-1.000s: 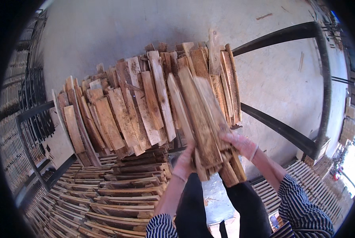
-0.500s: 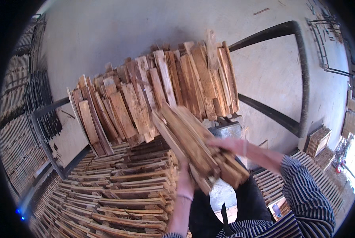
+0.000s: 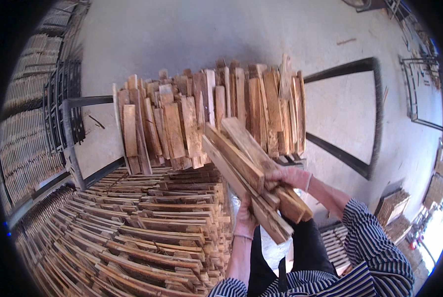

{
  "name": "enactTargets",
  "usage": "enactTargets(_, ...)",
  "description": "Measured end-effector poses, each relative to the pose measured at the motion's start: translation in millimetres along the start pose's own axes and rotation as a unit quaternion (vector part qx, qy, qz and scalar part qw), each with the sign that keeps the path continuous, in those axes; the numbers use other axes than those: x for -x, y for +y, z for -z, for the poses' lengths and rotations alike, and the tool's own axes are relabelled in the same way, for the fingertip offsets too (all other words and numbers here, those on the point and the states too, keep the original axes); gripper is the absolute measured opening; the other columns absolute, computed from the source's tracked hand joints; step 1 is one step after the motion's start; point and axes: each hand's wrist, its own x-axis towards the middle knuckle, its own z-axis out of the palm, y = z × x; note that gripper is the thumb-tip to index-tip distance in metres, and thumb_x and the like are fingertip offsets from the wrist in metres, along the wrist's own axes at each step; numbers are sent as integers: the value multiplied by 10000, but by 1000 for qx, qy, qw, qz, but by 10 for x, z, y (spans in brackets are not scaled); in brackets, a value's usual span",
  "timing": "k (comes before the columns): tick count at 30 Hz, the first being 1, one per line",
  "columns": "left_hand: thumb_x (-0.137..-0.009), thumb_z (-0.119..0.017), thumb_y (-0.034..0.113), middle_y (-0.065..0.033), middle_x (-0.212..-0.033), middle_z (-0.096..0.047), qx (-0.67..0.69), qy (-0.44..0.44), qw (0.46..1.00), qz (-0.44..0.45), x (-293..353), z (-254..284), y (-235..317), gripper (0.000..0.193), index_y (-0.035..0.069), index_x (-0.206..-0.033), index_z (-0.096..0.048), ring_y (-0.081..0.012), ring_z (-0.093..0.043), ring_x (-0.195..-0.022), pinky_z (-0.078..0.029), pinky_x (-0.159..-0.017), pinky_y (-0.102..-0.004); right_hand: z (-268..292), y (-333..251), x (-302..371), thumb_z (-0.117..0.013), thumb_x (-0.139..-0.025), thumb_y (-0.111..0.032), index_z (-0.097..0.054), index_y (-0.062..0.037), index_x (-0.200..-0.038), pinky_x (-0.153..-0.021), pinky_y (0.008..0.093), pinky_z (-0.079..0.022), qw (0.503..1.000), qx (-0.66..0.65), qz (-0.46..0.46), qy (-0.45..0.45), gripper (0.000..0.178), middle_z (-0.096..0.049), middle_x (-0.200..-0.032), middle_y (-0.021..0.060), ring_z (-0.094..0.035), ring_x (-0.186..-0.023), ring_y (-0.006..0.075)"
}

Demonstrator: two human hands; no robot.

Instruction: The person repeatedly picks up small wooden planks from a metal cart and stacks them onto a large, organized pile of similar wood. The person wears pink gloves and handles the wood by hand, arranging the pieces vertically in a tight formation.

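Observation:
Between my hands is a loose bundle of several rough wooden boards [image 3: 236, 161], tilted with the far ends up and to the left. My left hand [image 3: 245, 220] grips the bundle from its left side, low down near the close ends. On the right, my right hand [image 3: 288, 177] is closed over the boards, its fingers partly hidden among them. Both hands seem to wear pinkish gloves. Just beyond the bundle lies a wide heap of similar boards [image 3: 172, 128], packed side by side, and the bundle's far ends overlap its front edge in view.
A dark metal frame [image 3: 377, 114] sticks out right of the heap, and another [image 3: 68, 133] on the left. Stacked slatted wood [image 3: 147, 237] fills the near left. More slat stacks [image 3: 28, 89] stand far left. A small wood pile [image 3: 393, 205] sits at right.
The view has shifted, so the heap appears lower and further right. The held boards have spread apart somewhat, and both hands still grip them.

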Motion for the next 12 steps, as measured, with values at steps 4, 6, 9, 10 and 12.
enactTargets(4, -1070, -482, 315, -77, -1387, -605, -1, 13, 997, -81, 376, 895, -625, 425, 93, -1431, -512, -176, -609, -1226, -490, -1065, -346, -290, -109, 598, -835, -820, -354, -290, -142, -1591, -952, 327, -529, 996, 48, 2, -80, 968, -547, -1378, 44, -567, -1194, 180)
enactTargets(6, -1094, -436, 283, -61, -1381, -609, -25, 20, 993, -113, 392, 1235, -921, 396, 105, -1443, -496, -143, -609, -1225, -488, -1062, -318, -592, -332, 921, -861, -788, -345, -243, -164, -1610, -919, 315, -539, 994, 68, 3, -81, 1044, -529, -1397, 41, -569, -1188, 183)
enactTargets(9, -1093, -429, 259, -47, -1385, -598, -92, 57, 988, -107, 705, 793, -882, 413, 89, -1468, -462, -152, -637, -1155, -496, -1034, -305, -633, -337, 1233, -884, -755, -331, -192, -173, -1627, -936, 304, -529, 994, 94, -8, -62, 1124, -498, -1438, 40, -554, -1215, 189)
enactTargets(10, -1092, -418, 258, -40, -1403, -582, -113, 94, 985, -92, 1060, 98, -600, 429, 62, -1472, -457, -174, -663, -1091, -500, -1013, -298, -612, -342, 1264, -890, -747, -327, -178, -172, -1632, -953, 301, -522, 993, 101, -15, -51, 1145, -486, -1454, 40, -546, -1230, 192)
enactTargets(12, -1087, -454, 252, -43, -1386, -600, -204, 77, 962, -166, 1395, 26, -566, 437, 83, -1489, -428, -175, -643, -1153, -497, -1034, -305, -1134, -675, 1531, -880, -757, -335, -165, -193, -1637, -1112, 305, -394, 985, 129, 27, -112, 1142, -390, -1559, 34, -406, -1379, 144)
